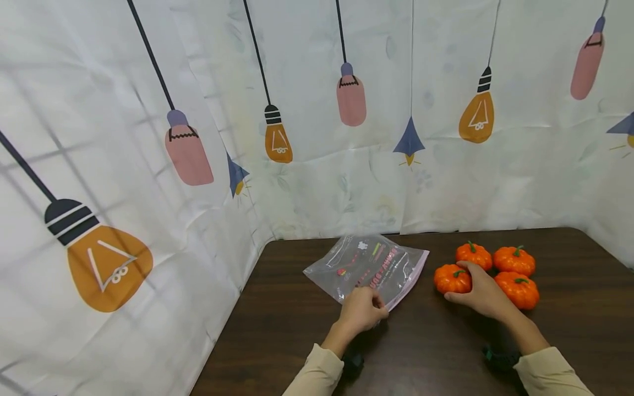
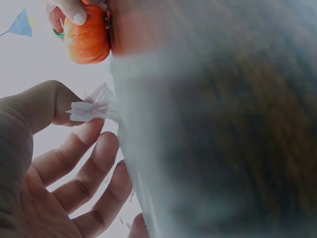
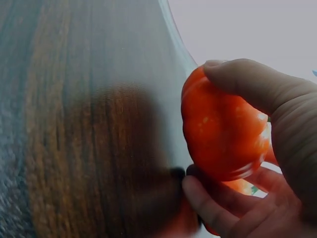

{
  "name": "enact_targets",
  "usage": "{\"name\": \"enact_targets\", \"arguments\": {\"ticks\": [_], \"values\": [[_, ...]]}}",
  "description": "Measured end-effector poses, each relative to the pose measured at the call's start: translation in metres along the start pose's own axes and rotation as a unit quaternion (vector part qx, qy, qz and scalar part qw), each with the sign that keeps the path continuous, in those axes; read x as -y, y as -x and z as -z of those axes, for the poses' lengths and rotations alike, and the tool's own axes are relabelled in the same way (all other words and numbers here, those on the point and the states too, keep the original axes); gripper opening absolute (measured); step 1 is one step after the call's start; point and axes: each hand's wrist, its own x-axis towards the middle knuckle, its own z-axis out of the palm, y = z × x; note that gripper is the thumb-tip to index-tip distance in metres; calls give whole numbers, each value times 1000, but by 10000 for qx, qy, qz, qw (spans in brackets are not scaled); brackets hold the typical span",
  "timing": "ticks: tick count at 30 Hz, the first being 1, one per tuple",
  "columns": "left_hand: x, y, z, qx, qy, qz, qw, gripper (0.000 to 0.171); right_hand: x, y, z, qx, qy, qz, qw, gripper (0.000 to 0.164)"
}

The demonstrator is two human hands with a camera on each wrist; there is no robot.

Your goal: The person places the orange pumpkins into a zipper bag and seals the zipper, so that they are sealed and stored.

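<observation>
A clear zip bag (image 1: 342, 267) with printed lettering and a pink edge lies on the brown table (image 1: 421, 352). My left hand (image 1: 359, 309) pinches its near corner; in the left wrist view thumb and forefinger hold the bag's edge (image 2: 85, 112) while the other fingers are loosely bent. With my right hand (image 1: 481, 291) I grip a small orange pumpkin (image 1: 449, 279), thumb on one side and fingers round the other. The right wrist view shows this pumpkin (image 3: 223, 129) close up. Whether it touches the table I cannot tell.
Three more small pumpkins with green stems, one at the back left (image 1: 473, 254), one at the back right (image 1: 515, 260) and one in front (image 1: 519, 291), sit beside my right hand. A white curtain (image 1: 317, 192) with printed lamps hangs behind the table and along its left side.
</observation>
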Motion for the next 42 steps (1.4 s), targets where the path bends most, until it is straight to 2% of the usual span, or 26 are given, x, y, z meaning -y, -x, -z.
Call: {"name": "enact_targets", "arguments": {"ticks": [6, 15, 19, 24, 32, 42], "values": [[0, 0, 4, -264, 380, 18, 9989, 18, 3, -2, 1, -70, -82, 79, 9999, 100], [-2, 0, 3, -838, 441, -57, 9955, 15, 13, 0, 0, -113, -261, 165, 9995, 96], [-7, 2, 6, -938, 399, 185, 9946, 15, 15, 0, 0, -117, -321, 217, 9992, 95], [-14, 6, 12, -843, 109, 489, 9952, 17, 17, -1, 1, -160, -318, 222, 9991, 93], [-13, 5, 13, -701, 433, 134, 9965, 13, 25, 0, 3, -148, -425, 286, 9986, 92], [-11, 1, 10, -1159, 331, -96, 9927, 14, 33, -1, 1, -316, -501, 527, 9969, 89]]}}
